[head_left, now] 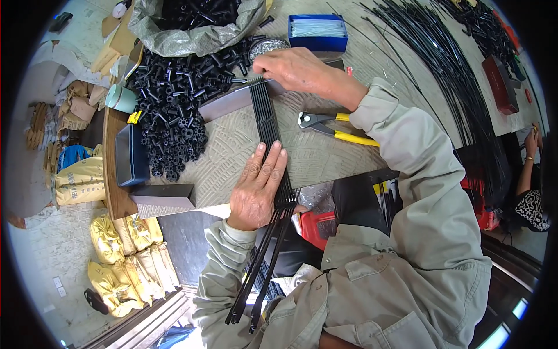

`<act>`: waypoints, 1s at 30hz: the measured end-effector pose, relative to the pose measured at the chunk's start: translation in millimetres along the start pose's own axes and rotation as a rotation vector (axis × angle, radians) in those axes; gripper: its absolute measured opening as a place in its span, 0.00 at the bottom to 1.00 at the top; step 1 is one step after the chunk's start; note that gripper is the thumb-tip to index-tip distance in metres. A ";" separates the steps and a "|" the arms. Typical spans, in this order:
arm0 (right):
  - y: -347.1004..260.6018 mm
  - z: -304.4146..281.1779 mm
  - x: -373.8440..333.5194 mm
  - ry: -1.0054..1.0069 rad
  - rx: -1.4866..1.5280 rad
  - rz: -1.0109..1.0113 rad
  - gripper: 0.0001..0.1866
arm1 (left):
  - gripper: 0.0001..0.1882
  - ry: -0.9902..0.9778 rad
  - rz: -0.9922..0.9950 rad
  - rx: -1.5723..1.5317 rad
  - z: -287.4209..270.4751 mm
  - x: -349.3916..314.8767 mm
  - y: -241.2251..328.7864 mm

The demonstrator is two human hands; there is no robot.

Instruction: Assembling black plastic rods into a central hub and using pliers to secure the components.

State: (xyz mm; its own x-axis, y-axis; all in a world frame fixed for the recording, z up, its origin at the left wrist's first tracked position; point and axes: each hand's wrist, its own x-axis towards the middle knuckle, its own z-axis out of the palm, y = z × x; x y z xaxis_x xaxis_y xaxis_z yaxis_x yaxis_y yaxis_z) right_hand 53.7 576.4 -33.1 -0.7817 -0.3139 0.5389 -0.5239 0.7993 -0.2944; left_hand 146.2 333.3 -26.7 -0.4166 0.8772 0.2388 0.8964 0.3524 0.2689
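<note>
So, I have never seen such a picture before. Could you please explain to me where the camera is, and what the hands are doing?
There is no machine here: a person works with two bare hands. The camera sits on the person's head and looks down; its fisheye lens bends straight edges near the rim. Left in the picture is the person's left.

The left hand lies flat on a bundle of thin black rods, whose lower ends reach past the table edge. The right hand has its fingers at their upper ends; what it pinches is too small to tell.

On the table are a heap of small black parts, pliers with yellow handles and a blue box of pale sticks.
</note>
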 end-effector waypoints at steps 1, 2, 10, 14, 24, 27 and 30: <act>0.2 2.1 0.9 0.058 0.036 -0.012 0.03 | 0.46 -0.001 -0.001 0.002 0.5 0.0 -0.2; 0.5 3.8 2.0 0.116 0.072 -0.026 0.02 | 0.47 0.003 0.006 0.013 1.6 0.3 -0.7; 15.0 -3.7 -1.3 0.017 -0.114 -0.016 0.03 | 0.45 -0.004 0.029 0.093 1.6 1.7 -2.3; 30.9 -31.4 0.9 0.246 -0.264 0.027 0.04 | 0.41 0.045 -0.005 0.105 1.3 -1.2 -2.0; 77.2 -69.1 0.5 -0.124 -0.382 0.285 0.04 | 0.37 0.085 -0.011 0.211 15.3 -11.6 -6.0; 83.5 -69.5 -1.4 -0.070 -0.442 0.271 0.03 | 0.38 0.123 0.014 0.252 19.4 -11.7 -8.2; 86.4 -77.6 -1.0 -0.022 -0.561 0.224 0.03 | 0.39 0.148 0.039 0.218 19.4 -6.7 -9.2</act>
State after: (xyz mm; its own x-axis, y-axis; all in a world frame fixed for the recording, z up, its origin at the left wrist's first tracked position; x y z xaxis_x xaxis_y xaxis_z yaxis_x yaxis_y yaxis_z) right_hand 35.5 685.6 2.2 -0.8625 -0.1124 0.4934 -0.0922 0.9936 0.0653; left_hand 143.7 330.5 -48.9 -0.3844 0.8399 0.3832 0.9170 0.3954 0.0533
